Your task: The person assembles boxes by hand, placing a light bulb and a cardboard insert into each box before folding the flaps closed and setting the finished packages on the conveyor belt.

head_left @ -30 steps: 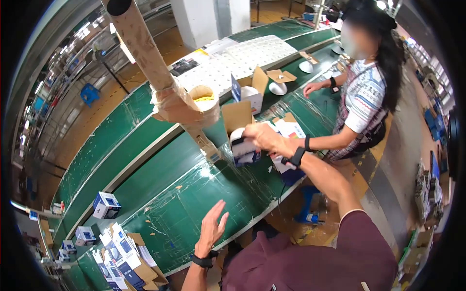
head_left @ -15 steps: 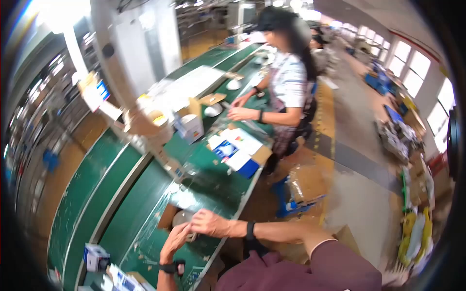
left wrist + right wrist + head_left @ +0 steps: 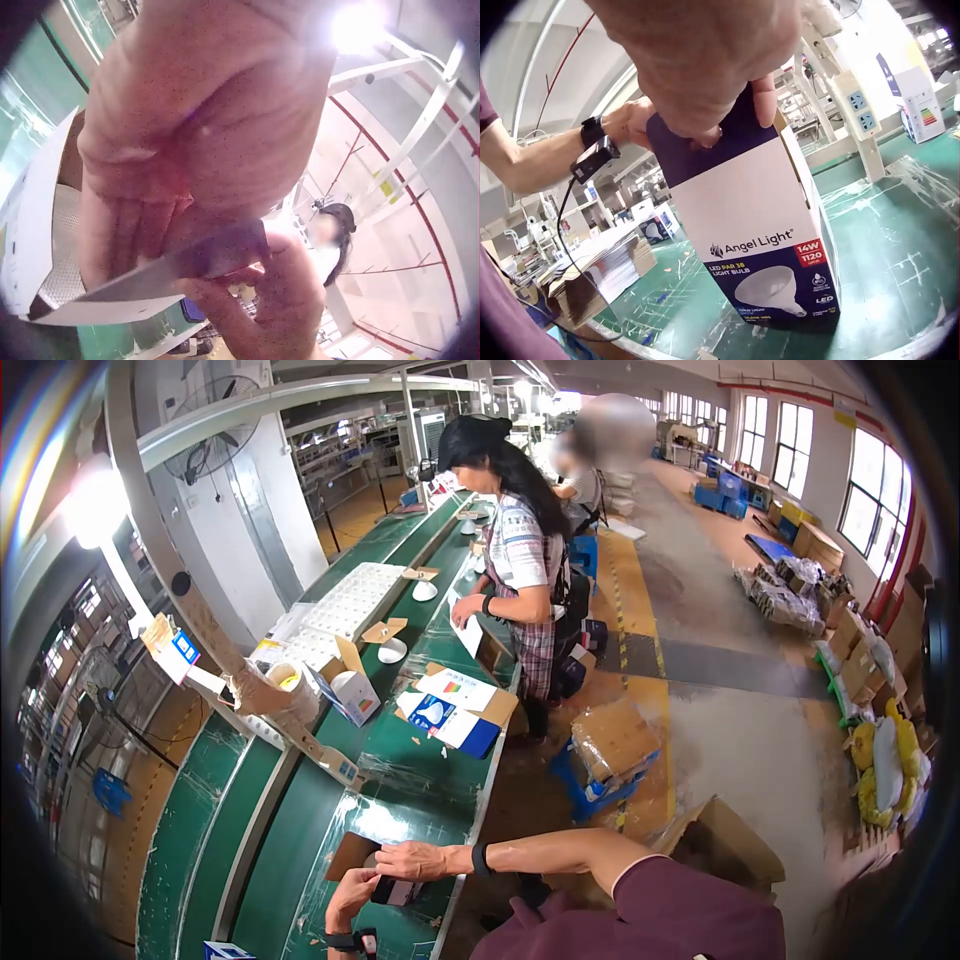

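Observation:
A white and dark blue light bulb box [image 3: 757,225] stands on the green table, its top folded up, with a picture of a bulb on its front. Through the opening, the textured face of a bulb [image 3: 66,255] shows inside. My right hand [image 3: 415,860] pinches the top flap of the box. My left hand [image 3: 350,895] meets it at the same edge, thumb and fingers about the flap. In the left wrist view the left hand [image 3: 202,112] covers much of the opening. A brown flap [image 3: 352,855] sticks up at the far side.
Flattened printed cartons [image 3: 450,710] and an open bulb box [image 3: 350,695] lie farther along the table. A post with sockets [image 3: 335,765] rises at its middle. Another person [image 3: 520,560] works beyond. A stack of flat cartons [image 3: 600,277] sits at the left in the right wrist view.
My right hand has come back from the boxes farther along, bringing the bulb box in front of me. Both hands now meet at its top. The head view has swung up.

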{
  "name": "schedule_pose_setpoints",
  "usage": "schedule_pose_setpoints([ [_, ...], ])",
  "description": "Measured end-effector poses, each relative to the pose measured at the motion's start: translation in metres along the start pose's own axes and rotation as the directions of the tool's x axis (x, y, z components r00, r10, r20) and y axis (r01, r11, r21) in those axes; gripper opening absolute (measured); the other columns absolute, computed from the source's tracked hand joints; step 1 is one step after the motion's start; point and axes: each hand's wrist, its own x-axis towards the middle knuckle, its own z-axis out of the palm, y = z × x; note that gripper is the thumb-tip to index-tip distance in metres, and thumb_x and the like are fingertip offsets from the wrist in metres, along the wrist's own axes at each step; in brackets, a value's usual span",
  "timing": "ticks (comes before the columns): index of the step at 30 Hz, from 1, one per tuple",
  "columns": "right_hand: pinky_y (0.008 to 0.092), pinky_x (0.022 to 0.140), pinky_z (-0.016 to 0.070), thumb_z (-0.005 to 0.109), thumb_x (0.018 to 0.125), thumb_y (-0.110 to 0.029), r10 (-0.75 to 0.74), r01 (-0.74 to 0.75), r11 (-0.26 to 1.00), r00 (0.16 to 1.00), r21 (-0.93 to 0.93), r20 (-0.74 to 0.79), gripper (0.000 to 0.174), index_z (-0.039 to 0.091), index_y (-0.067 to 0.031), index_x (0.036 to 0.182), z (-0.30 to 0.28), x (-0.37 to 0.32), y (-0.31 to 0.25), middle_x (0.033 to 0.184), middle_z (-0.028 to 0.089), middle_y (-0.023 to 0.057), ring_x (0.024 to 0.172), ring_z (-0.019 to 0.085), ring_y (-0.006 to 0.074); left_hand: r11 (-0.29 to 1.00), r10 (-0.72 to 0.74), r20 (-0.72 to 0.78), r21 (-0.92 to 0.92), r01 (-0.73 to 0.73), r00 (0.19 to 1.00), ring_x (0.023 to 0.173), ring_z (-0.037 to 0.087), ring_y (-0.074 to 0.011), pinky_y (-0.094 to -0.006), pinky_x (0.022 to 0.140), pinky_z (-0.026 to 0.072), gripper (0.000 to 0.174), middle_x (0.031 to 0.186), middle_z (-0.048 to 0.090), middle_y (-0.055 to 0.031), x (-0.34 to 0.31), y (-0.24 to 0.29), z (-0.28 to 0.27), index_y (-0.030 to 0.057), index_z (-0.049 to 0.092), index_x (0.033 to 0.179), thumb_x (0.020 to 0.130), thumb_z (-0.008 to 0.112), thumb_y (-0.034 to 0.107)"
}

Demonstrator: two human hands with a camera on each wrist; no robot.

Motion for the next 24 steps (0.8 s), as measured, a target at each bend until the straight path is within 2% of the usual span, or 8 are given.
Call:
schedule_pose_setpoints([
  [2, 0.037, 0.081, 0.0538, 0.059, 0.093, -0.014, 0.079, -0.087, 0.994, 0.99, 0.064, 0.12, 0.023, 0.057, -0.0029, 0.113, -0.001, -0.001, -0.005, 0.111, 0.055, 0.0147, 0.1, 0.06, 0.0296, 1.0, 0.01, -0.018, -0.009, -0.011, 1.0, 0.071, 0.055, -0.0026, -0.0224, 0.061, 0.0422, 0.023, 0.085, 0.069, 0.0071, -0.001, 0.002, 0.002, 0.0, 0.077, 0.105, 0.105, 0.064, 0.019],
  [5, 0.0418, 0.093, 0.052, 0.057, 0.096, -0.012, 0.068, -0.054, 0.979, 0.995, 0.197, -0.068, 0.049, 0.047, -0.0064, 0.144, -0.022, -0.007, -0.017, 0.137, 0.05, 0.0207, 0.116, 0.059, 0.034, 0.996, 0.0, -0.049, -0.092, -0.004, 0.999, 0.073, 0.059, -0.0048, -0.0241, 0.063, 0.0457, 0.022, 0.087, 0.07, 0.0046, -0.004, 0.001, 0.009, 0.0, 0.076, 0.104, 0.104, 0.065, 0.019],
  [7, 0.0449, 0.095, 0.0497, 0.057, 0.096, -0.011, 0.088, -0.082, 0.994, 0.993, 0.076, -0.073, 0.064, 0.034, -0.0129, 0.156, -0.017, -0.019, -0.021, 0.145, 0.044, 0.021, 0.116, 0.057, 0.036, 0.984, -0.016, -0.088, -0.179, 0.0, 0.996, 0.074, 0.06, -0.0064, -0.0254, 0.063, 0.0477, 0.022, 0.088, 0.07, 0.0025, -0.004, -0.009, 0.017, -0.0003, 0.075, 0.103, 0.103, 0.065, 0.019],
  [9, 0.0458, 0.094, 0.0485, 0.057, 0.095, -0.009, 0.081, -0.08, 0.997, 0.985, 0.009, -0.153, 0.077, 0.025, -0.0157, 0.164, -0.005, -0.027, -0.023, 0.146, 0.044, 0.0191, 0.113, 0.056, 0.0358, 0.993, 0.034, -0.073, -0.114, -0.043, 0.997, 0.078, 0.065, -0.0093, -0.0266, 0.066, 0.0519, 0.023, 0.092, 0.072, -0.0015, 0.02, -0.047, 0.021, -0.0018, 0.074, 0.107, 0.101, 0.068, 0.02],
  [15, 0.0454, 0.088, 0.0525, 0.062, 0.094, -0.009, 0.131, -0.115, 0.987, 0.98, 0.114, -0.148, 0.074, 0.031, -0.0208, 0.161, 0.021, -0.03, -0.015, 0.133, 0.049, 0.0145, 0.102, 0.061, 0.0326, 0.984, 0.007, -0.183, -0.171, -0.039, 0.983, 0.075, 0.069, -0.0111, -0.0264, 0.067, 0.0565, 0.021, 0.089, 0.076, -0.0052, 0.015, -0.033, 0.024, -0.0034, 0.078, 0.098, 0.095, 0.078, 0.018],
  [19, 0.0444, 0.083, 0.0525, 0.071, 0.088, -0.008, 0.063, -0.041, 0.994, 0.973, 0.105, -0.221, 0.082, 0.033, -0.0187, 0.16, 0.024, -0.03, -0.021, 0.125, 0.047, 0.0131, 0.097, 0.058, 0.0317, 1.0, 0.018, -0.19, -0.022, -0.023, 0.982, 0.071, 0.065, -0.0079, -0.0254, 0.061, 0.0523, 0.018, 0.082, 0.074, -0.0031, 0.015, -0.034, 0.02, -0.0032, 0.079, 0.097, 0.096, 0.073, 0.014],
  [21, 0.0443, 0.08, 0.052, 0.07, 0.092, -0.011, 0.045, -0.014, 0.991, 0.971, 0.133, -0.236, 0.071, 0.039, -0.0165, 0.155, 0.021, -0.027, -0.022, 0.119, 0.049, 0.0128, 0.094, 0.058, 0.0313, 0.998, -0.036, -0.203, 0.046, 0.047, 0.978, 0.069, 0.064, -0.007, -0.0266, 0.06, 0.0514, 0.018, 0.078, 0.074, -0.0025, 0.014, -0.03, 0.019, -0.0042, 0.079, 0.093, 0.095, 0.073, 0.013],
  [24, 0.0439, 0.076, 0.0511, 0.069, 0.097, -0.016, 0.082, -0.048, 0.97, 0.987, 0.24, -0.136, 0.05, 0.05, -0.0123, 0.143, 0.006, -0.017, -0.02, 0.108, 0.053, 0.0123, 0.09, 0.059, 0.0313, 0.981, 0.144, -0.353, 0.176, -0.085, 0.925, 0.07, 0.062, -0.0056, -0.0277, 0.061, 0.051, 0.018, 0.075, 0.073, -0.0018, 0.01, -0.032, 0.026, -0.0061, 0.079, 0.09, 0.092, 0.076, 0.012],
])
